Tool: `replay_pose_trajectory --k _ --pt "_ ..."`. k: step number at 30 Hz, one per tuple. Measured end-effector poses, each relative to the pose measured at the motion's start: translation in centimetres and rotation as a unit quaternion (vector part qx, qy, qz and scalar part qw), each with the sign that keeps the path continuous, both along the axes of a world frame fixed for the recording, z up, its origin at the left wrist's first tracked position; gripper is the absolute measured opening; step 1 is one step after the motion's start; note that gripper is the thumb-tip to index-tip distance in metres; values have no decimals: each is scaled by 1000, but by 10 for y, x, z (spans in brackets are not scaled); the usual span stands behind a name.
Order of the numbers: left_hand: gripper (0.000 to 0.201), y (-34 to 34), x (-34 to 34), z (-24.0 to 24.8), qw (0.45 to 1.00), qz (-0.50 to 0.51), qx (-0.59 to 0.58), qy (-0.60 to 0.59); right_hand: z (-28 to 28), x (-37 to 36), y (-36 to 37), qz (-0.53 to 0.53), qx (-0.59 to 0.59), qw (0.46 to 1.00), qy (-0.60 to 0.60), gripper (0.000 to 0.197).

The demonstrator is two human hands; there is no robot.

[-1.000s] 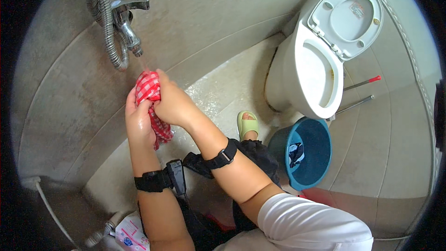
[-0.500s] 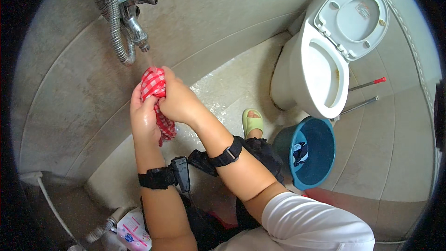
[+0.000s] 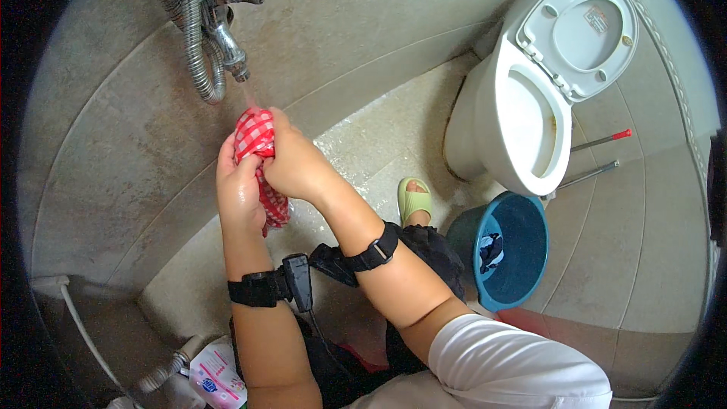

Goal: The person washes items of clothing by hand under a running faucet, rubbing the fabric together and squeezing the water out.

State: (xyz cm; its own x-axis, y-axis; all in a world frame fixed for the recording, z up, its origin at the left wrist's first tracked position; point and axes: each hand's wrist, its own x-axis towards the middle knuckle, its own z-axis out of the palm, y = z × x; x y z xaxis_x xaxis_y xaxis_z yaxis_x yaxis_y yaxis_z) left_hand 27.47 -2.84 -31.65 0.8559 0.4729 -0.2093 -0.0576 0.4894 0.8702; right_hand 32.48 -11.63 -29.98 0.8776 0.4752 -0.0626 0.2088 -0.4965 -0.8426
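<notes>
A wet red-and-white checked cloth (image 3: 255,133) is bunched between my two hands, below the chrome tap (image 3: 236,60). Water runs from the spout onto the top of the cloth. My left hand (image 3: 238,182) is closed on its left side, thumb pointing up along it. From the right, my right hand (image 3: 291,157) grips the same cloth, its fingertips mostly hidden behind the folds. The lower part of the cloth hangs down between my wrists.
A white toilet (image 3: 522,121) with its lid raised stands at the right. Beside it is a teal bucket (image 3: 536,257) holding dark-and-white fabric (image 3: 491,251). A coiled metal hose (image 3: 195,45) hangs by the tap. At lower left lies a white-and-pink pouch (image 3: 217,379). The floor (image 3: 379,129) is wet.
The whole view has shifted slightly. Both hands keep hold of the cloth under the running water, with almost no change in grip.
</notes>
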Motion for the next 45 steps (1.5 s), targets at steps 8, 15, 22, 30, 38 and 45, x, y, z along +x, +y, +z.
replay_pose_trajectory --k 8,15,22,30,38,45 --pt "48 -2 2 -2 1000 -1 -13 3 -5 1 0 -2 12 1000 -27 73" --pt "48 -1 0 -1 1000 4 -4 -2 -5 1 -1 7 8 1000 -1 74" --pt "46 -1 -2 -4 1000 -1 13 -24 4 0 -3 19 -5 999 37 74" --pt "49 -1 -2 -5 1000 6 5 -19 -2 3 -4 18 17 999 44 71" --pt "43 -3 -3 2 1000 1 -2 -7 3 1 -5 20 58 997 48 66" --pt "49 0 0 -10 1000 12 14 -3 0 3 -5 21 53 998 12 65"
